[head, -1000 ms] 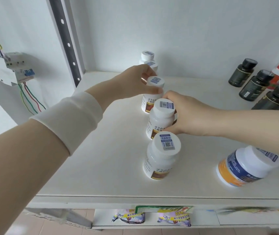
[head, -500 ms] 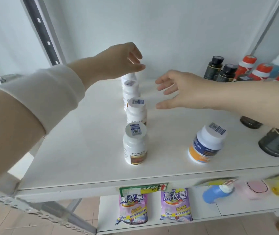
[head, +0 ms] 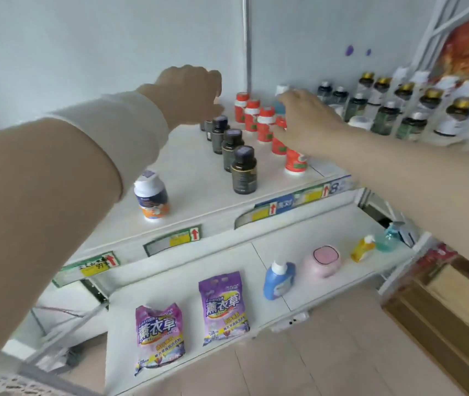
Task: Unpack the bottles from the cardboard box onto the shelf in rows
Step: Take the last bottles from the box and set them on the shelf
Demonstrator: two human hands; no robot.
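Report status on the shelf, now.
Left hand loose, empty, above dark bottles. Right hand open over red bottles. One orange-banded bottle stands alone up front. Nothing blocking.

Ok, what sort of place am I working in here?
Probably a small shop or a mock-up of one: price tags along the shelf edges, supplement bottles in rows, detergent bags on the tier below.

Head-worn camera looks down, tilted, at the shelf (head: 199,181) from close.
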